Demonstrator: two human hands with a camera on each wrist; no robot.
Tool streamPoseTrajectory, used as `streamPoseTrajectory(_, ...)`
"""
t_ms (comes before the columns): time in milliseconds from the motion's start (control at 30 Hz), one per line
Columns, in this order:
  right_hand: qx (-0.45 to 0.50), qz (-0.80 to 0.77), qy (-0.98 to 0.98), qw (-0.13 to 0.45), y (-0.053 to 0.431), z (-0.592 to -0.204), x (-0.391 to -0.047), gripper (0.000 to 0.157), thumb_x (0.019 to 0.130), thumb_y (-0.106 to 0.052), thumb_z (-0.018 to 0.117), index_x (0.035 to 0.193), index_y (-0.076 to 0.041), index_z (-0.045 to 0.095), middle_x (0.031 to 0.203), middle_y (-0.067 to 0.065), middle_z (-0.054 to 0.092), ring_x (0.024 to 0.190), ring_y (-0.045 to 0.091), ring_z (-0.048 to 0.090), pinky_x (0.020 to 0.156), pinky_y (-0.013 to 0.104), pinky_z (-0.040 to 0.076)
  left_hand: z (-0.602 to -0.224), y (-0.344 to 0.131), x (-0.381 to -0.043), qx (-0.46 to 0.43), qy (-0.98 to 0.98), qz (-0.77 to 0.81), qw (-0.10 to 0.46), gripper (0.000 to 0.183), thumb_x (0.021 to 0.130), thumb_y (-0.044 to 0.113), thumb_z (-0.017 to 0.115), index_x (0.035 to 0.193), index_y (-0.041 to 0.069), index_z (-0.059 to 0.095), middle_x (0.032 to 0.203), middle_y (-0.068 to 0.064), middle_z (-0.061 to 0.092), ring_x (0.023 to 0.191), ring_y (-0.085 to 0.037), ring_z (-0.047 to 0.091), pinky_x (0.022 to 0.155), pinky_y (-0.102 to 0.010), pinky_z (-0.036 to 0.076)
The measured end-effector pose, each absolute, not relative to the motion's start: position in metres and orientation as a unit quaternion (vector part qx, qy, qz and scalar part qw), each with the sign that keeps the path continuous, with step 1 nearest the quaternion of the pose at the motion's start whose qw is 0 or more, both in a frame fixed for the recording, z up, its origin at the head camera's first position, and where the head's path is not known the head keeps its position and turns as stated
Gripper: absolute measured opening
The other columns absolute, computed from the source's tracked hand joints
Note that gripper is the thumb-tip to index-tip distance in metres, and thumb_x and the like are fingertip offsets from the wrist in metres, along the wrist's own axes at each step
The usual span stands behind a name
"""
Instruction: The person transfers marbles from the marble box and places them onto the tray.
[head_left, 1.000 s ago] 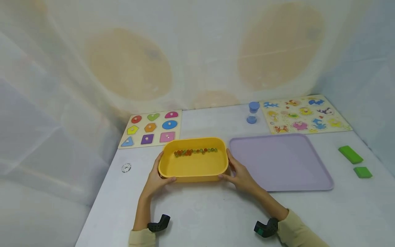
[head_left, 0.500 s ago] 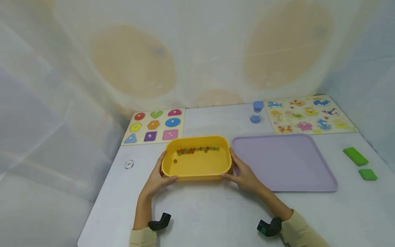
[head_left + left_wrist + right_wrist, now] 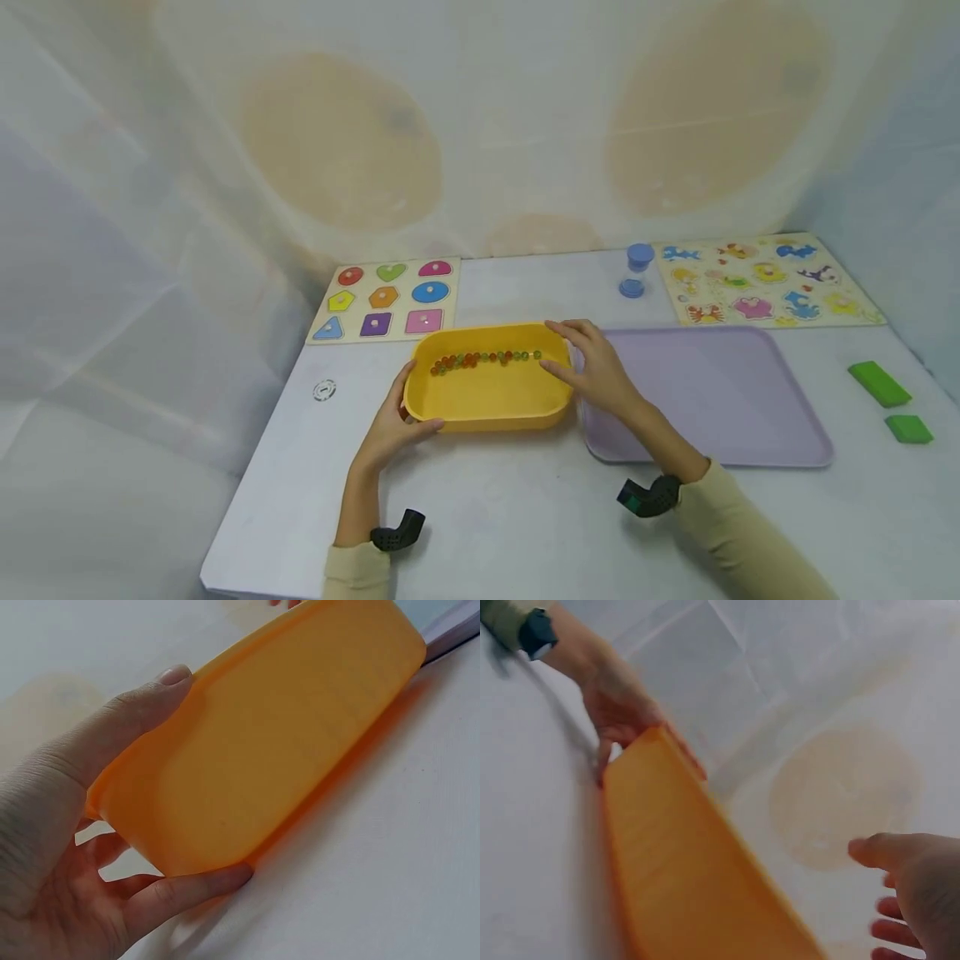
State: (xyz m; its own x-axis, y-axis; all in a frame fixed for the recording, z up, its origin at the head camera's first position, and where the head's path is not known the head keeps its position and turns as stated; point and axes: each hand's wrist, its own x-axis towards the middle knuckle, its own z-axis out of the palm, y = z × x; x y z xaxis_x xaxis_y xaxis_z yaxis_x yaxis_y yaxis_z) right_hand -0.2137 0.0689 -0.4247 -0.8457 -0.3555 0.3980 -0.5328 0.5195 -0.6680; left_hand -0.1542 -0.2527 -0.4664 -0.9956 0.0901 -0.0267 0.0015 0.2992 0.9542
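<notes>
A yellow plastic bin sits near the middle of the white table, with red and green glass marbles lined up mostly along its far inner side. My left hand grips the bin's left end; in the left wrist view its thumb lies over the rim and a finger reaches under the bottom edge. My right hand is over the bin's right end, thumb and fingers apart and holding nothing. In the right wrist view this hand shows clear of the bin's wall.
A lilac tray lies just right of the bin. Behind stand a shape puzzle board, a blue sand timer and a sea-animal puzzle board. Two green blocks lie far right. A round printed mark is at left.
My right hand has let go of the bin's right end and risen over it. One marble that had rolled forward is back with the others. My left hand still grips the bin.
</notes>
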Motion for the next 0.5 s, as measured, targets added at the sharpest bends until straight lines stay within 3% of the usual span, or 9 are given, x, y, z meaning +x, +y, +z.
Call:
streamPoseTrajectory(33,0.27,0.413,-0.863,0.106,0.063,-0.418,-0.22,0.051,0.079,-0.029,0.068,0.124,-0.011,0.053,0.097,0.007,0.056,0.086,0.02,0.053,0.074,0.036,0.049,-0.47,-0.254,-0.156,0.026,0.805,0.591,0.035,0.097,0.068,0.019,0.078,0.142,0.033,0.016,0.147,0.006,0.02,0.127,-0.022,0.036,0.1,-0.036,0.036)
streamPoseTrajectory(100,0.293,0.398,-0.865,0.081,0.05,-0.408,-0.233,0.038,0.08,-0.025,0.068,0.116,-0.013,0.061,0.069,0.001,0.051,0.061,0.014,0.046,0.052,0.026,0.043,-0.476,-0.256,-0.159,0.026,0.809,0.587,0.029,0.097,0.068,0.021,0.079,0.141,0.036,0.017,0.146,0.008,0.021,0.126,-0.02,0.037,0.099,-0.036,0.037)
streamPoseTrajectory(200,0.329,0.37,-0.869,0.013,0.029,-0.399,-0.253,0.029,0.081,-0.02,0.066,0.109,-0.013,0.065,0.052,0.001,0.038,0.046,0.012,0.031,0.042,0.021,0.026,-0.482,-0.259,-0.162,0.032,0.817,0.576,0.02,0.097,0.067,0.026,0.079,0.141,0.038,0.016,0.146,0.011,0.02,0.126,-0.018,0.037,0.1,-0.036,0.037)
streamPoseTrajectory(333,0.363,0.323,-0.872,-0.067,0.004,-0.404,-0.277,0.025,0.082,-0.019,0.065,0.106,-0.011,0.067,0.07,0.004,0.059,0.047,0.01,0.027,0.045,0.019,0.024,-0.483,-0.258,-0.163,0.03,0.818,0.575,0.024,0.096,0.068,0.026,0.078,0.14,0.04,0.016,0.146,0.012,0.019,0.127,-0.018,0.035,0.101,-0.037,0.036)
streamPoseTrajectory(433,0.38,0.286,-0.874,-0.097,-0.008,-0.414,-0.289,0.024,0.081,-0.017,0.066,0.104,-0.009,0.067,0.081,0.008,0.062,0.051,0.01,0.028,0.047,0.019,0.026,-0.476,-0.256,-0.159,0.021,0.812,0.582,0.033,0.096,0.069,0.022,0.078,0.141,0.04,0.016,0.147,0.011,0.019,0.127,-0.019,0.036,0.101,-0.038,0.035)
streamPoseTrajectory(500,0.387,0.258,-0.879,-0.107,-0.013,-0.42,-0.294,0.024,0.081,-0.017,0.067,0.103,-0.008,0.068,0.076,0.01,0.061,0.053,0.011,0.031,0.049,0.021,0.028,-0.47,-0.253,-0.156,0.022,0.81,0.584,0.035,0.096,0.07,0.019,0.077,0.142,0.037,0.015,0.148,0.008,0.019,0.127,-0.021,0.035,0.101,-0.038,0.035)
